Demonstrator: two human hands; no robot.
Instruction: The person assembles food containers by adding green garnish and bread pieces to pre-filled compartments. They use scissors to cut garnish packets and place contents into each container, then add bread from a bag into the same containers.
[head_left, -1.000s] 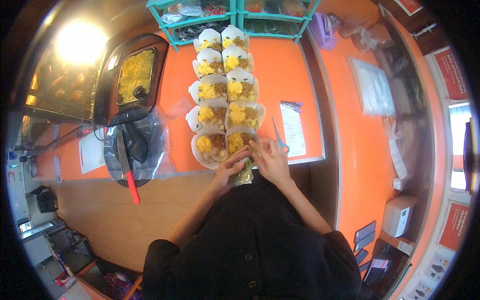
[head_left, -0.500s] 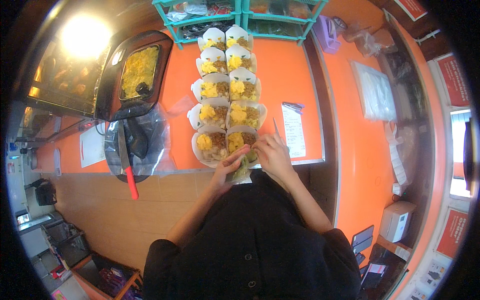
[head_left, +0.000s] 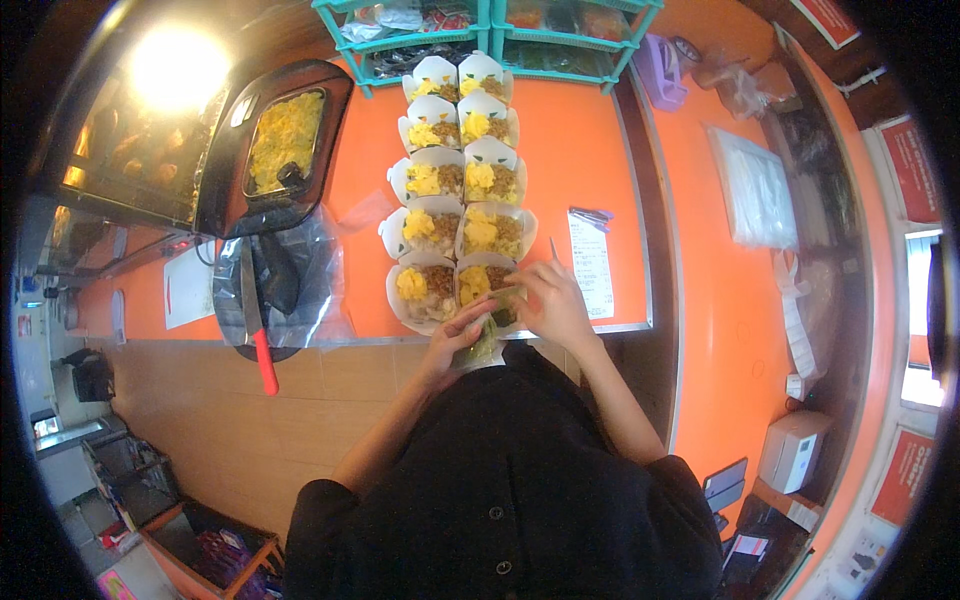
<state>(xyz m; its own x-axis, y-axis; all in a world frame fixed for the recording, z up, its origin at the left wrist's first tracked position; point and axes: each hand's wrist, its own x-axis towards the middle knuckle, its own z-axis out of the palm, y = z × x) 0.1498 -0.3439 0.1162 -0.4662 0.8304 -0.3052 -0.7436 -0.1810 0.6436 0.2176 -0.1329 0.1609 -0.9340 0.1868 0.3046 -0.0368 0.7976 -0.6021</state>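
My left hand (head_left: 455, 338) is closed round a clear plastic bag (head_left: 484, 352) with pale green contents, held at the counter's front edge. Beside it, my right hand (head_left: 552, 302) has its thumb and fingers pinched together near the bag's mouth, over the nearest right food box (head_left: 491, 259). A small greenish bit shows at those fingertips, too small to name. White open boxes stand in two columns, each with yellow scrambled egg (head_left: 412, 284) and brown minced topping (head_left: 438, 278). The nearest left box (head_left: 396, 290) touches its neighbour. My hands partly hide the right one's near end.
A tray of scrambled egg (head_left: 283, 140) stands at the left. Nearer lies a red-handled knife (head_left: 263, 350) on a plastic bag, its handle overhanging the edge. A printed receipt (head_left: 592, 270) and pen (head_left: 592, 214) lie right of the boxes. Teal drawers (head_left: 400, 65) stand behind.
My right hand has lifted slightly from the box, its fingers shifting their pinch. The left hand keeps the bag in almost the same place. The whole view has shifted a little.
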